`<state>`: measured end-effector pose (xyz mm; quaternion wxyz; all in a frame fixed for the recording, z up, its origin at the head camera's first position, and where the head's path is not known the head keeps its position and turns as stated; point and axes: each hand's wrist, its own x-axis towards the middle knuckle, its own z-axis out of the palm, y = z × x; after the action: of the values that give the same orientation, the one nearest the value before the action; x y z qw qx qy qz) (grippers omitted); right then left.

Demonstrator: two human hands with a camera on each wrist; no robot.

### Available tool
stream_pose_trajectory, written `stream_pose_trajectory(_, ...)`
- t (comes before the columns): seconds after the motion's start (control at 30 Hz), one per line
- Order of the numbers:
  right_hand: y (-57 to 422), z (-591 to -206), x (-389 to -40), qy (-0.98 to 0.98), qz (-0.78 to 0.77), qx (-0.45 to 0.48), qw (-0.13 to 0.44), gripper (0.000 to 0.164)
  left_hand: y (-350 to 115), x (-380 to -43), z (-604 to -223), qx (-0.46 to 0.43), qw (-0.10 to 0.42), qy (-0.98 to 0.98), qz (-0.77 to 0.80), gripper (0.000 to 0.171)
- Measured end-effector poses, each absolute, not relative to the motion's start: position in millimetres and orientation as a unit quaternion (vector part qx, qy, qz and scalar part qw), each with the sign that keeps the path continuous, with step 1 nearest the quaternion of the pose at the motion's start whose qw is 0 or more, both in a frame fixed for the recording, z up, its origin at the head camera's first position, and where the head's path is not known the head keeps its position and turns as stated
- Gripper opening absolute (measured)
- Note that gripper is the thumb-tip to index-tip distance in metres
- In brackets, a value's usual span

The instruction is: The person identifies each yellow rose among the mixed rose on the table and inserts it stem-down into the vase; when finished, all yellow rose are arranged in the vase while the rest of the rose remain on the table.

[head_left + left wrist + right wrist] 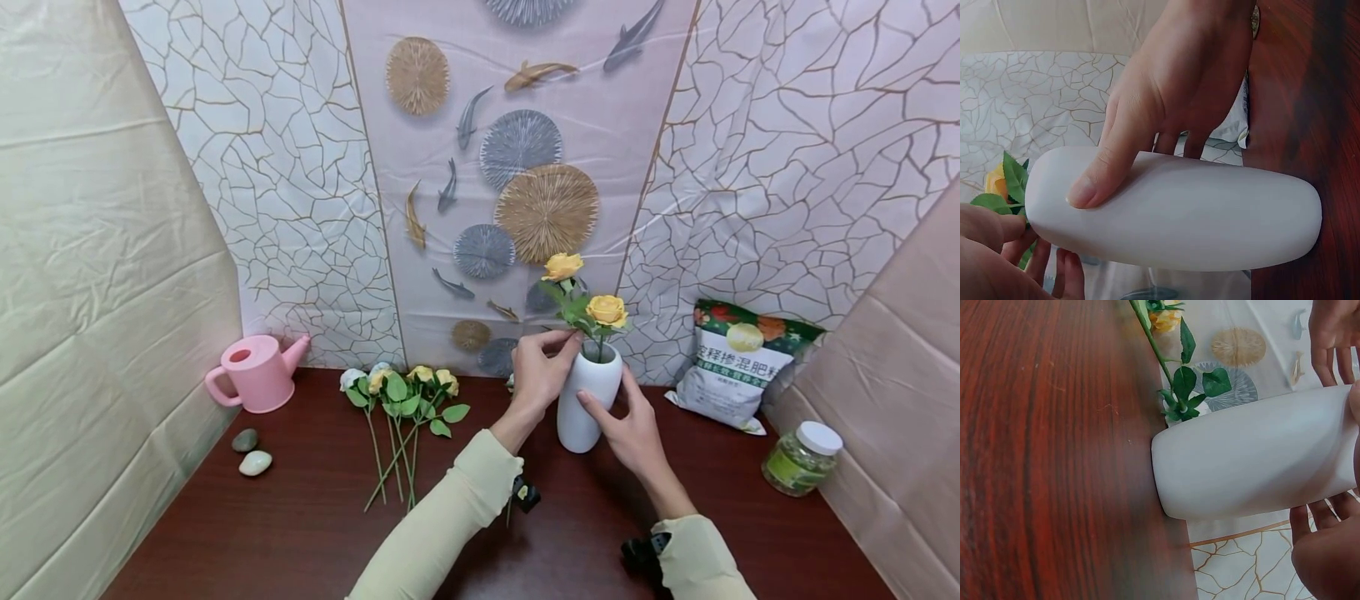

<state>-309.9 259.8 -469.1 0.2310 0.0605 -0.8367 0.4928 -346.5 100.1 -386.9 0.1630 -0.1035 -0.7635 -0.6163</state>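
Observation:
A smooth white vase (590, 408) stands upright on the dark red-brown table. My right hand (630, 429) grips its right side, thumb across the front, as the left wrist view also shows. At the mouth, my left hand (543, 371) pinches the leafy stem of a yellow rose (562, 267) between thumb and fingers; the other fingers reach behind the rim. Another yellow rose (606, 311) rises from the vase opening. In the right wrist view, a leafy flower stem (1159, 359) lies behind the vase base.
To the left lies a bunch of yellow and white roses (420, 400) with crossed stems. Further left are a pink watering can (262, 379), a grey stone (244, 440) and a white stone (256, 463). At right stand a fertilizer bag (731, 375) and a white-lidded jar (798, 462).

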Motion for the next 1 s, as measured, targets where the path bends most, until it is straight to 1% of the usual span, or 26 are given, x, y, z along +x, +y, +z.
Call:
stream_pose_trajectory(0.2,258.2,-467.9,-307.3,-0.836,0.494,0.059,0.232,0.072,102.7,-347.6,-384.7,-0.108,0.136,-0.786,-0.594,0.017)
stream_pose_trajectory(0.4,250.0,-448.1,-292.3,-0.829,0.507,0.068,0.227,0.074,105.6,-350.8,-378.7,-0.085,0.162,-0.785,-0.592,0.010)
stream_pose_trajectory(0.53,247.4,-440.5,-286.5,-0.827,0.512,0.072,0.220,0.076,107.0,-351.1,-376.4,-0.096,0.157,-0.783,-0.594,0.007)
stream_pose_trajectory(0.77,255.5,-461.2,-303.6,-0.828,0.507,0.071,0.228,0.074,105.7,-346.4,-375.7,-0.130,0.140,-0.815,-0.546,0.009)
stream_pose_trajectory(1.0,259.9,-469.6,-310.5,-0.831,0.500,0.065,0.233,0.073,97.5,-344.1,-376.5,-0.135,0.168,-0.831,-0.514,0.010)
